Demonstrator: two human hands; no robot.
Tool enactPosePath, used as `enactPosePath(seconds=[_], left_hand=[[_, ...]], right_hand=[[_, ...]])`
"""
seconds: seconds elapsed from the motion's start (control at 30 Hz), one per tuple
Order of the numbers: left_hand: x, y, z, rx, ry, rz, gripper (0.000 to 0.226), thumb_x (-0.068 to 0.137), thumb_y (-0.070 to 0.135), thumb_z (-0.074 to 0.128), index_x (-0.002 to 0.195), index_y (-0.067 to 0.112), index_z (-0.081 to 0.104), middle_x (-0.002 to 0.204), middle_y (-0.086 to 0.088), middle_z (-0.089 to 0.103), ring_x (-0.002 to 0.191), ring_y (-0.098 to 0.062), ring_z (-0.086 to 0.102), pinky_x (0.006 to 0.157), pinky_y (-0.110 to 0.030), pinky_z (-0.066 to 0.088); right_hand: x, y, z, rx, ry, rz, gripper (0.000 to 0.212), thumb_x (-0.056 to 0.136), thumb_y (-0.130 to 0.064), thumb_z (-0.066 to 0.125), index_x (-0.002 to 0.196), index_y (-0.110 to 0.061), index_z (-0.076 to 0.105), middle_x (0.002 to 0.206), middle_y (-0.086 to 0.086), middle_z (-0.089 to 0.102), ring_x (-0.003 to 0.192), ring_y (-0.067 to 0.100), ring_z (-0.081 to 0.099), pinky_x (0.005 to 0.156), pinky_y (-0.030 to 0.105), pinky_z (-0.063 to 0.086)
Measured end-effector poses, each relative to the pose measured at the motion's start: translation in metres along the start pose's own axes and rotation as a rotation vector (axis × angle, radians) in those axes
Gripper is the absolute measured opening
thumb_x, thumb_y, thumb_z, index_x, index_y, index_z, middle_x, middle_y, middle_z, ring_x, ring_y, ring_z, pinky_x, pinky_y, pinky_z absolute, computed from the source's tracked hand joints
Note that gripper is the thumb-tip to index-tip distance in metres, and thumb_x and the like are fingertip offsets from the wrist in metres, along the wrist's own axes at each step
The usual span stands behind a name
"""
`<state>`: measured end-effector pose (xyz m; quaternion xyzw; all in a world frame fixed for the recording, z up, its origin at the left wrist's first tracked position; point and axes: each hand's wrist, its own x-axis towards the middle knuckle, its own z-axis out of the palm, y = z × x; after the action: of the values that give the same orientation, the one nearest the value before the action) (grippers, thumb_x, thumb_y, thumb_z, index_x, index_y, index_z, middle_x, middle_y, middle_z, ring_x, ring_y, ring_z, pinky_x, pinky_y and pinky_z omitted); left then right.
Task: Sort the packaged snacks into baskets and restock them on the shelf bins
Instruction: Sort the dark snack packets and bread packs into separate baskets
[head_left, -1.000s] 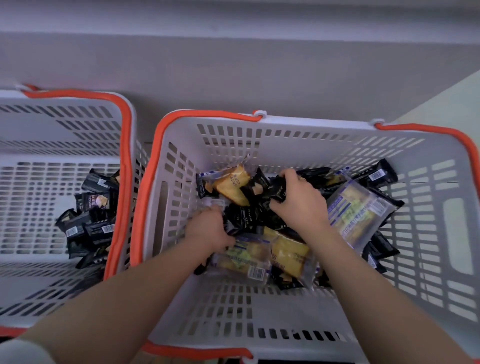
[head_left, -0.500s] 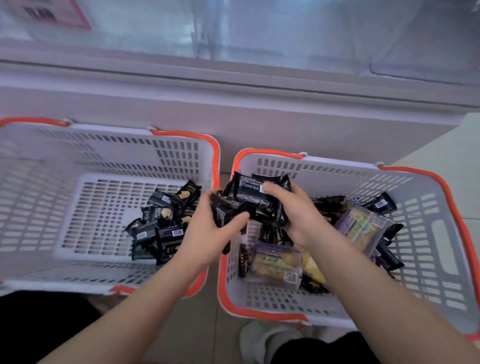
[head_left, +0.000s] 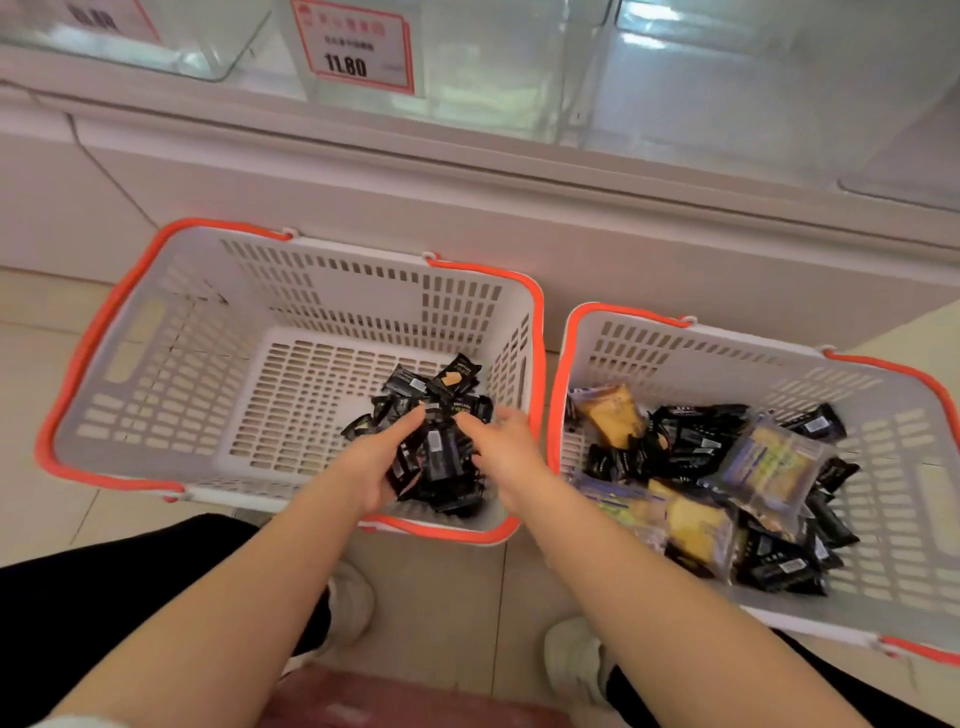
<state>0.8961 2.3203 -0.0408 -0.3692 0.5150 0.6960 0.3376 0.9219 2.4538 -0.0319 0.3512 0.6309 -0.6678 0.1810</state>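
Both hands, left hand (head_left: 376, 467) and right hand (head_left: 506, 457), fingers spread, over black packets (head_left: 441, 462) in the left basket (head_left: 156, 364), seemingly holding none.

The tiled floor (head_left: 31, 364) carries two white baskets with orange rims. The left basket (head_left: 156, 322) and the right basket (head_left: 893, 441) stand side by side, almost touching, near the base of the shelf unit (head_left: 467, 208). Two white shoes (head_left: 353, 603) also stand on the floor.

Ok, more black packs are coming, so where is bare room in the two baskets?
Left basket: floor bare left of the black packs, which crowd its right near corner. Right basket: only a bare strip along the far and right walls; mixed packs fill the rest.
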Motion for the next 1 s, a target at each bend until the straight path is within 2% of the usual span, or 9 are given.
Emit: enactPosePath(seconds=[0.07, 0.17, 0.27, 0.37, 0.47, 0.6, 0.77, 0.83, 1.0], left_hand=[[0.006, -0.008, -0.001, 0.101, -0.032, 0.074, 0.017, 0.083, 0.024, 0.069, 0.091, 0.01, 0.065, 0.069, -0.003, 0.072, 0.056, -0.012, 0.068, 0.049, -0.021, 0.051], [0.017, -0.022, -0.002, 0.705, -0.004, 0.278, 0.053, 0.074, 0.033, 0.077, 0.118, 0.015, 0.052, 0.108, 0.005, 0.063, 0.088, -0.007, 0.061, 0.072, -0.016, 0.045], [0.026, -0.029, 0.003, 1.198, -0.111, 0.288, 0.076, 0.073, 0.036, 0.077, 0.134, 0.011, 0.039, 0.126, -0.001, 0.054, 0.109, -0.016, 0.053, 0.085, -0.02, 0.037], [0.03, -0.029, 0.013, 1.447, -0.154, 0.211, 0.068, 0.081, 0.037, 0.069, 0.134, 0.008, 0.039, 0.13, -0.008, 0.054, 0.105, -0.016, 0.051, 0.086, -0.023, 0.038], [0.031, -0.029, 0.024, 1.748, -0.006, 0.388, 0.059, 0.085, 0.04, 0.057, 0.132, 0.008, 0.04, 0.133, -0.014, 0.049, 0.12, -0.031, 0.046, 0.1, -0.038, 0.04], [0.012, -0.03, 0.064, 1.638, -0.059, 0.882, 0.048, 0.086, 0.021, 0.057, 0.131, 0.005, 0.048, 0.138, -0.013, 0.042, 0.128, -0.033, 0.038, 0.106, -0.039, 0.031], [-0.005, -0.034, 0.139, 1.49, -0.306, 1.391, 0.027, 0.076, 0.003, 0.061, 0.103, 0.001, 0.065, 0.107, -0.014, 0.062, 0.101, -0.032, 0.058, 0.088, -0.038, 0.046], [0.005, -0.045, 0.167, 1.537, -0.419, 1.272, 0.026, 0.084, 0.011, 0.056, 0.109, 0.006, 0.063, 0.11, -0.009, 0.06, 0.106, -0.027, 0.053, 0.09, -0.036, 0.044], [0.06, -0.086, 0.213, 1.855, -0.443, 0.607, 0.03, 0.092, 0.023, 0.045, 0.117, 0.008, 0.052, 0.117, -0.012, 0.052, 0.106, -0.03, 0.053, 0.082, -0.037, 0.045]], right_hand=[[-0.004, 0.0, -0.008, -0.158, -0.013, -0.064, 0.044, 0.089, -0.029, 0.061, 0.127, -0.014, 0.044, 0.124, 0.005, 0.054, 0.11, 0.019, 0.057, 0.1, 0.036, 0.045], [-0.012, 0.001, -0.03, -0.221, -0.013, -0.28, 0.007, 0.092, -0.017, 0.054, 0.098, -0.018, 0.055, 0.095, 0.005, 0.065, 0.076, 0.007, 0.064, 0.078, 0.022, 0.053], [-0.016, 0.007, -0.063, -0.241, 0.098, -0.396, 0.015, 0.092, -0.012, 0.052, 0.084, -0.024, 0.057, 0.078, -0.002, 0.066, 0.066, 0.005, 0.063, 0.067, 0.021, 0.052], [-0.005, 0.025, -0.107, -0.491, 0.187, -0.345, 0.012, 0.091, -0.019, 0.053, 0.082, -0.026, 0.056, 0.082, -0.004, 0.063, 0.074, 0.011, 0.06, 0.066, 0.022, 0.047], [0.013, 0.047, -0.153, -0.74, 0.128, -0.141, 0.005, 0.092, -0.019, 0.054, 0.09, -0.018, 0.058, 0.088, -0.002, 0.061, 0.089, 0.019, 0.06, 0.074, 0.027, 0.045], [0.036, 0.059, -0.198, -1.004, 0.033, 0.041, 0.019, 0.095, -0.022, 0.048, 0.101, -0.009, 0.06, 0.102, 0.008, 0.064, 0.096, 0.025, 0.058, 0.081, 0.035, 0.047], [0.069, 0.05, -0.237, -1.291, -0.049, -0.019, 0.022, 0.095, -0.02, 0.046, 0.111, -0.008, 0.055, 0.111, 0.012, 0.06, 0.099, 0.027, 0.055, 0.085, 0.038, 0.047], [0.085, 0.046, -0.251, -1.344, -0.031, -0.059, 0.025, 0.095, -0.02, 0.047, 0.116, -0.008, 0.052, 0.116, 0.013, 0.057, 0.102, 0.028, 0.055, 0.086, 0.039, 0.048], [0.119, 0.05, -0.269, -1.432, -0.008, -0.068, 0.038, 0.092, -0.019, 0.051, 0.126, -0.006, 0.046, 0.129, 0.013, 0.047, 0.118, 0.031, 0.047, 0.093, 0.042, 0.046]])
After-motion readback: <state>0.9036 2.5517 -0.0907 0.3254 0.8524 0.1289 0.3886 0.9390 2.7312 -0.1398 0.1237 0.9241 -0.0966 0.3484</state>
